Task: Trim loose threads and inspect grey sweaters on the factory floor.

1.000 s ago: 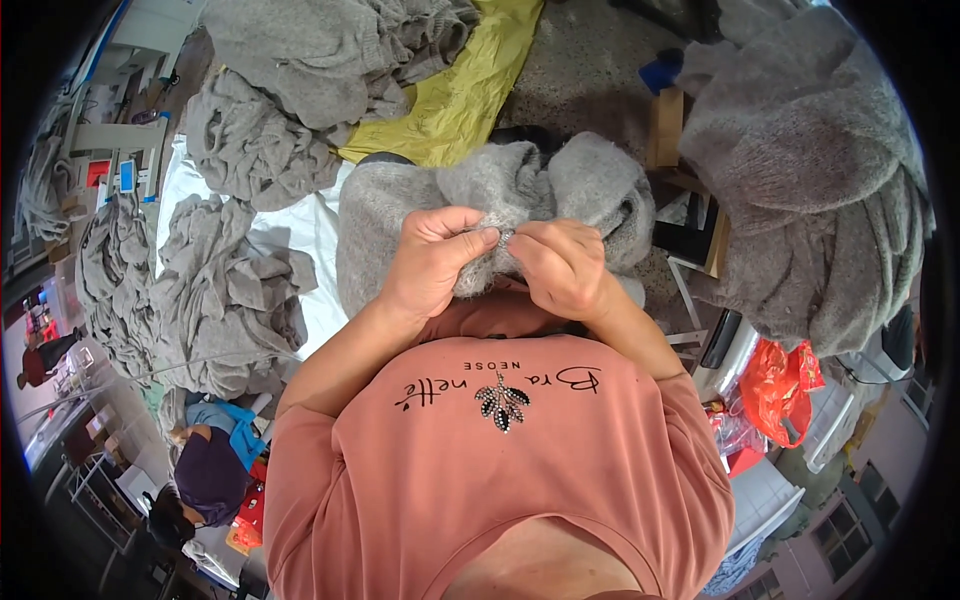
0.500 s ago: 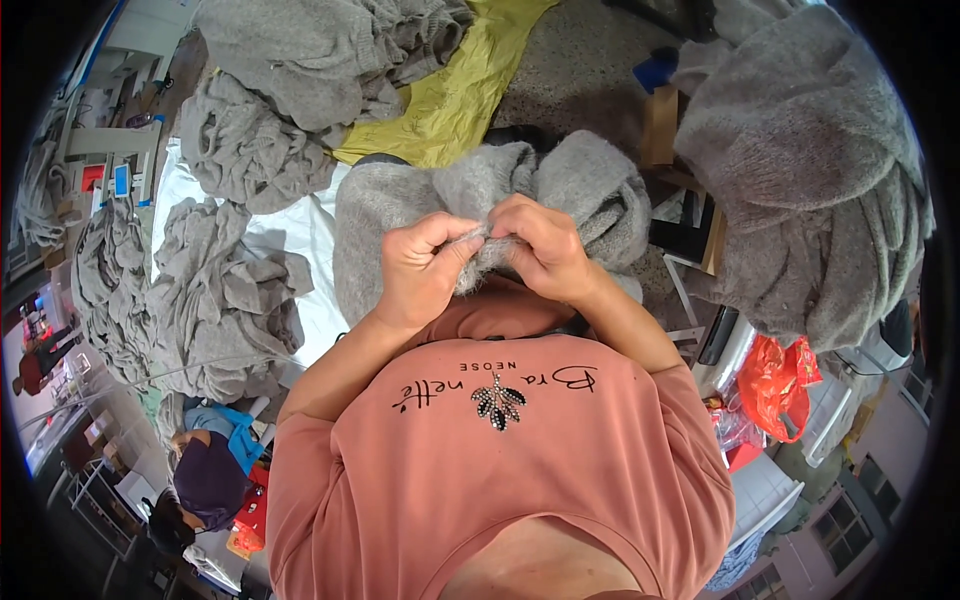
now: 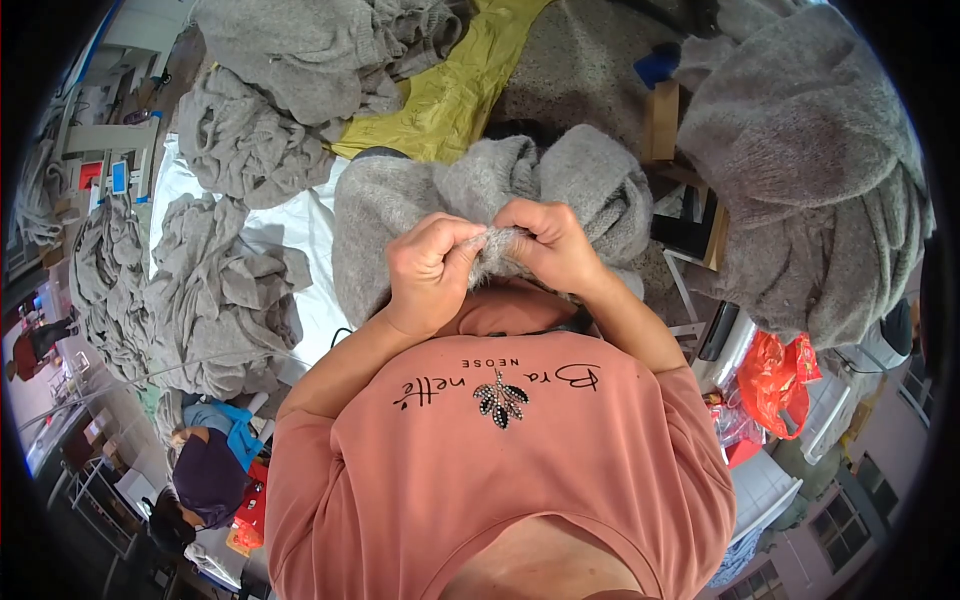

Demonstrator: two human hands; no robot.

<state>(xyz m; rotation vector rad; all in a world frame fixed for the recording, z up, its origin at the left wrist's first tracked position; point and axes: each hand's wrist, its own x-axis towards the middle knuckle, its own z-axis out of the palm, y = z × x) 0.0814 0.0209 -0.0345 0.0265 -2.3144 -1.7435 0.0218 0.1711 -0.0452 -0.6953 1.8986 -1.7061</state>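
Observation:
A fuzzy grey knitted garment (image 3: 390,195) lies bunched across my lap. My left hand (image 3: 430,270) pinches its edge between thumb and fingers. Close beside it, my right hand (image 3: 548,245) grips the same edge, thumb pressed on the knit. A short strip of the fluffy edge shows between the two hands, just in front of my body. Whether anything small is under the fingertips is hidden.
Heaps of grey knitwear lie left (image 3: 215,300) and far left on white and yellow sheeting (image 3: 440,105). A large grey knit pile (image 3: 800,160) rises at right, above a red plastic bag (image 3: 775,385). Another person (image 3: 210,475) is at lower left.
My right hand has shifted slightly right, so the hands are a little farther apart and more of the edge shows between them. Both keep hold of the garment.

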